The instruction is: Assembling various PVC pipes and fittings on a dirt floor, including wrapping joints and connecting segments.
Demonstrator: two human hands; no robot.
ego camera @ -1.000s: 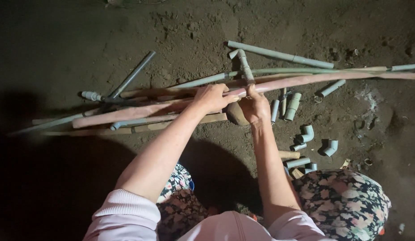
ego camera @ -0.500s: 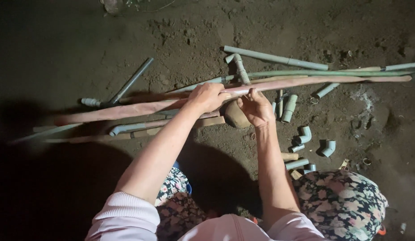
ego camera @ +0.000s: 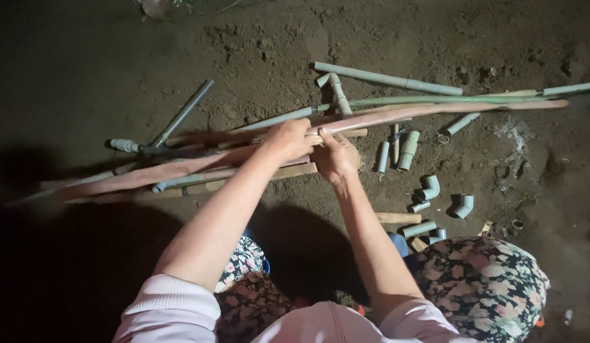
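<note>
A long pinkish-brown hose or pipe [ego camera: 434, 111] runs across the dirt ground from lower left to upper right. My left hand [ego camera: 293, 138] is closed around it near its middle. My right hand [ego camera: 336, 154] grips the same pipe just to the right, thumb up against it. Under and behind the pipe lie several grey-green plastic pipes [ego camera: 387, 79] and a flat wooden slat [ego camera: 295, 170].
Short pipe pieces [ego camera: 408, 150] and elbow fittings [ego camera: 428, 188], [ego camera: 463, 206] are scattered on the dirt to the right of my hands. A grey T-shaped pipe assembly [ego camera: 174, 124] lies at the left. My floral-clad knees [ego camera: 482, 286] fill the lower edge. The far left is in dark shadow.
Both hands have stayed on the long pinkish pipe. Its left end has dropped lower and its right end has shifted slightly left.
</note>
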